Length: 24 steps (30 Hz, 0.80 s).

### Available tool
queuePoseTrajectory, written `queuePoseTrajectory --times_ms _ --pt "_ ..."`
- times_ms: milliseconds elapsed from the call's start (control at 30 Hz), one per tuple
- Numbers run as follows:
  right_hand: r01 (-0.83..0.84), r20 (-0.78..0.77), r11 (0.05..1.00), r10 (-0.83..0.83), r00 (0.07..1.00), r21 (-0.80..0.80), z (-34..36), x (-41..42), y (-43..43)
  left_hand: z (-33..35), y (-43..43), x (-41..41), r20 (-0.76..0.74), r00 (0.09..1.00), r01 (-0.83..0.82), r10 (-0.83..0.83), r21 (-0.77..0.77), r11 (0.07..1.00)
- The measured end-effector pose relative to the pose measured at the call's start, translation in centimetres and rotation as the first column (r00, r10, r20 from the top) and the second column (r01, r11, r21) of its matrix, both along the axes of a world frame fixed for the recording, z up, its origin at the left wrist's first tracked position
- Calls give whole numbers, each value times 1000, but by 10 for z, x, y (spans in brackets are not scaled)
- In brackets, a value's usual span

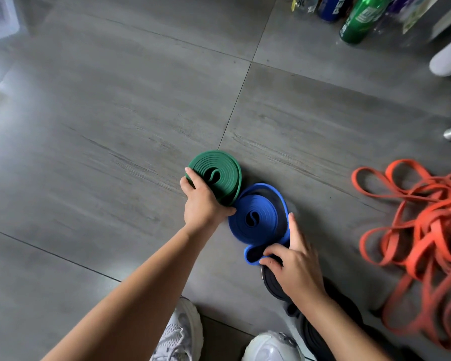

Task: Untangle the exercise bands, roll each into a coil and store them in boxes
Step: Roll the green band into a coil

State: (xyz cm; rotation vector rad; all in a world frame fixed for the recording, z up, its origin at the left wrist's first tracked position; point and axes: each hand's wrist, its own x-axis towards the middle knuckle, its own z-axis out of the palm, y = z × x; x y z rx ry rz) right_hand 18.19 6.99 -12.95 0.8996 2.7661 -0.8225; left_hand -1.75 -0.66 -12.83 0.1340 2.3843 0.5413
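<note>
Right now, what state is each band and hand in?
green band: rolled into a coil, flat on the floor.
blue band: mostly coiled, outer wrap and end loop loose.
orange bands: tangled heap, untouched.
left hand: grips the green band's edge.
right hand: pinches the blue band's end loop.

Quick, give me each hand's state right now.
Left hand: gripping the green coil.
Right hand: pinching the loose end of the blue band.

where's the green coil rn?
Head view, mid-floor: the green coil lies flat at image centre, gripped by the left hand, just up-left of the blue coil.
</note>
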Motion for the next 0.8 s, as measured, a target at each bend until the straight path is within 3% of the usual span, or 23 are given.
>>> queuePoseTrajectory --times_ms 67,233,300,400,567,800 --pt "-24 -42 998 26 999 61 1 -2 -3 -1 1 -1 22 999 -31 31 26 999" --pt "-59 26 985 55 998 164 5 0 -18 -5 1 0 43 995 -89 86 88 992" --pt "-55 -38 980 63 997 191 6 -2 -24 -7 2 1 64 990 -131 123 130 983" --pt "-185 -122 947 223 967 263 2 -2 -43 -9 2 3 70 985 -168 158 181 969" --pt "-314 -22 938 321 947 147 -8 5 -81 -10 4 5 62 981 -193 184 216 957" --pt "-249 -84 967 253 964 59 -7 -19 -76 -8 3 10 34 982 -187 184 222 957"
